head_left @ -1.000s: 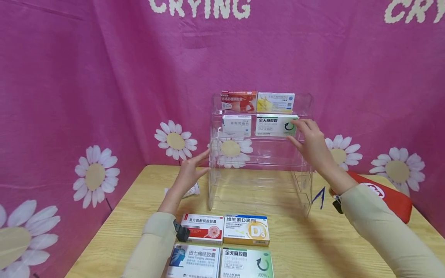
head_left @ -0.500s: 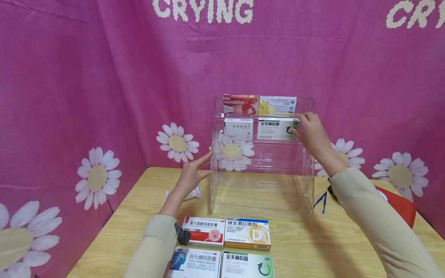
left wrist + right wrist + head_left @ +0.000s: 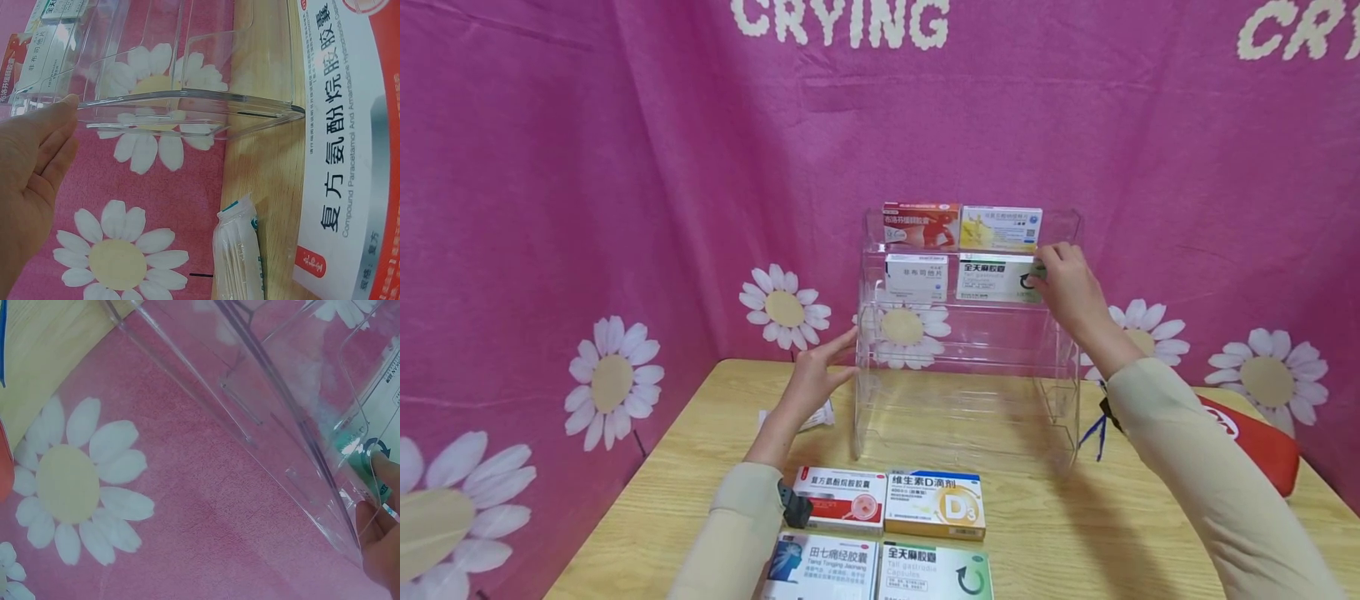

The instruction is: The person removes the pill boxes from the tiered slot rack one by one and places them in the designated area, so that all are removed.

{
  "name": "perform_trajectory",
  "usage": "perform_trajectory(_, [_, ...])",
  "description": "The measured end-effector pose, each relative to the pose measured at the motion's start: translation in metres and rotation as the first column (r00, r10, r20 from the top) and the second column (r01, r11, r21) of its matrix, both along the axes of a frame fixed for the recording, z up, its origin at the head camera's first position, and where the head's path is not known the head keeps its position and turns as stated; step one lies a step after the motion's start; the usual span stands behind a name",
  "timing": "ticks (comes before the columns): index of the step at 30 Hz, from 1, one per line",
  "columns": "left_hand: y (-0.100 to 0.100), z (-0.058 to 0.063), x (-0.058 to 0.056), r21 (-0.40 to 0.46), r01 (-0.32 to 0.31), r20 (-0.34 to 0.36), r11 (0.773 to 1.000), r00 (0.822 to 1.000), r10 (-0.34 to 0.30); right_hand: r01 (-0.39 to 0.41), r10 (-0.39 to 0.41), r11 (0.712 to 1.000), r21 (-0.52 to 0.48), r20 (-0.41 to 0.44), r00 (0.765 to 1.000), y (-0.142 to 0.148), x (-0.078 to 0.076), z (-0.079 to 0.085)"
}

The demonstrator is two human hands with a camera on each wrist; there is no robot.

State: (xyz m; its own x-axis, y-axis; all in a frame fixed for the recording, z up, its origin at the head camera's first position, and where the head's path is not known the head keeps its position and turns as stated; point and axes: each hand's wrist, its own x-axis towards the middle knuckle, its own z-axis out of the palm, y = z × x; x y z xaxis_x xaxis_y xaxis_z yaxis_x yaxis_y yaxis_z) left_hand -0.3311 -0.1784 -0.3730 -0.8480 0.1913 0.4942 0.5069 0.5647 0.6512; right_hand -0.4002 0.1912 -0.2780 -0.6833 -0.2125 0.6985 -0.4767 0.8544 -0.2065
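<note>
A clear acrylic display rack (image 3: pixel 860 408) stands on the table. My right hand (image 3: pixel 1072 292) pinches the right end of a white-and-green medicine box (image 3: pixel 988 279) on the second tier; in the right wrist view the thumb lies on its green end. Left of it on that tier is a white medicine box (image 3: pixel 916 279). A red medicine box (image 3: pixel 920 227) and a white-and-yellow medicine box (image 3: pixel 1000 229) stand on the top tier. My left hand (image 3: pixel 812 377) touches the rack's left side with extended fingers; the left wrist view shows a fingertip on the clear edge (image 3: pixel 187 95).
In front of the rack lie a red-and-white box (image 3: pixel 841 498), an orange vitamin D box (image 3: pixel 932 504), a blue-and-white box (image 3: pixel 827 567) and a white-and-green box (image 3: pixel 932 571). A cotton swab packet (image 3: pixel 237 256), blue tweezers (image 3: pixel 1097 437) and a red case (image 3: pixel 1262 446) flank the rack.
My right hand has shifted its hold from the box's front face to its right end, and the box has slid slightly within its tier. My left hand stays at the rack's side.
</note>
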Motion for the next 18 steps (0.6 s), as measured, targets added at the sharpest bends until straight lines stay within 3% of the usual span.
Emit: perform_trajectory(18, [0.0000,-0.0006,-0.0001,-0.008,-0.008,0.002,1.000,1.000,0.008,-0.112,0.090,0.982,-0.153,-0.143,0.986,0.0036,0.0019,-0.0031])
